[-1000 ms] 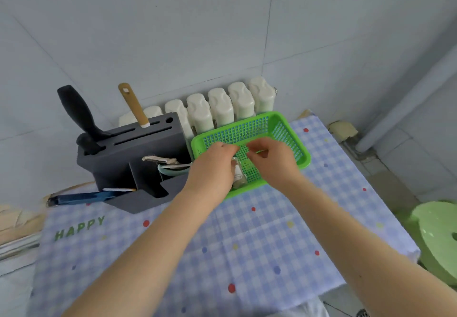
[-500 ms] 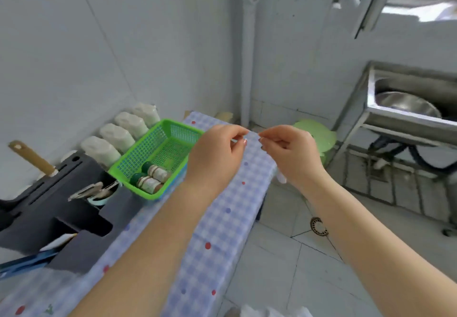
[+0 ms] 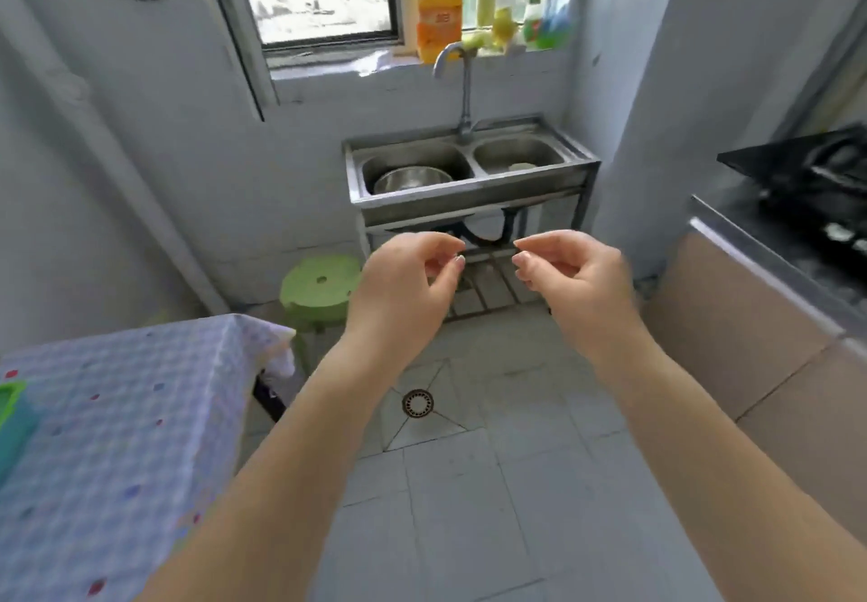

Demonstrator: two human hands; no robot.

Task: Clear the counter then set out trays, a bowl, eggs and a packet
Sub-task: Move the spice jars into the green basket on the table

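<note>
Left hand (image 3: 403, 291): hanging mid-air, fingers loosely curling, holding nothing.
Right hand (image 3: 577, 282): mirroring it, loosely curling, holding nothing.
Bowl (image 3: 413, 179): sitting in sink (image 3: 469, 200), left basin.

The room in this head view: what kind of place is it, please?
Most likely a small home kitchen: a steel double sink with a tap under the window, a black gas stove on the right counter, and a cloth-covered table.

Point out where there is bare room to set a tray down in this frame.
The checked tablecloth is bare from the green basket corner at its left edge to its right edge. Crowded: the sink's left basin holds a metal bowl; bottles line the windowsill.
</note>
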